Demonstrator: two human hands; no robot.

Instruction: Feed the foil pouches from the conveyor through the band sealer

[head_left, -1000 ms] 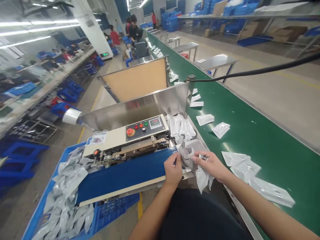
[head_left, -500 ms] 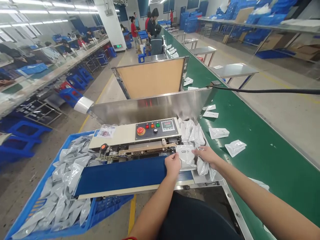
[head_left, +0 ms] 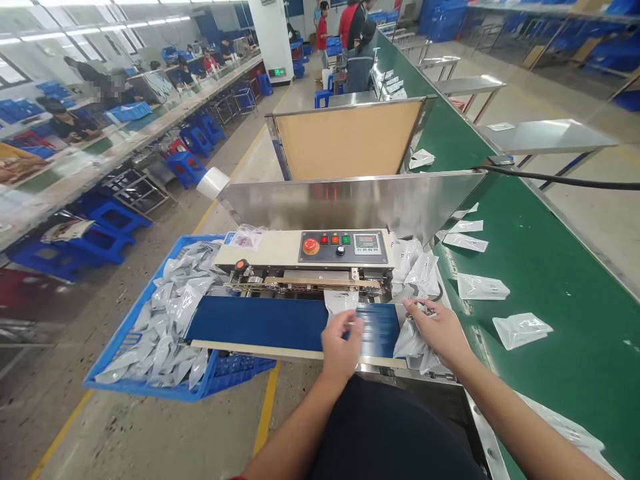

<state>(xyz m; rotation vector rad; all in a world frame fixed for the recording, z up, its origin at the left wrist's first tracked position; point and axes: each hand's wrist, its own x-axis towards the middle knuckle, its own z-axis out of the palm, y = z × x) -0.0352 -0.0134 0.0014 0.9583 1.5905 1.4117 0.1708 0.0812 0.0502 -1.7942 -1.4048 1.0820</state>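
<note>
My left hand [head_left: 341, 341] is closed on the lower edge of a clear plastic pouch [head_left: 341, 301]. The pouch lies on the blue belt [head_left: 260, 323] with its top at the slot of the sealing machine [head_left: 280, 252]. My right hand [head_left: 439, 330] rests at the belt's right end, fingers curled on another pouch [head_left: 409, 341] from a small heap. More pouches [head_left: 417, 267] are piled just behind it, beside the machine's control panel [head_left: 345, 247].
A blue crate [head_left: 125, 347] full of sealed pouches sits under the belt's left end. The green conveyor [head_left: 560, 267] on the right carries scattered pouches [head_left: 523, 328]. A steel guard [head_left: 350, 200] stands behind the machine. People work far up the line [head_left: 357, 63].
The view has shifted to the left and down. My left hand has slid a pouch leftward onto the blue belt into the sealer slot. My right hand stayed on the heap.
</note>
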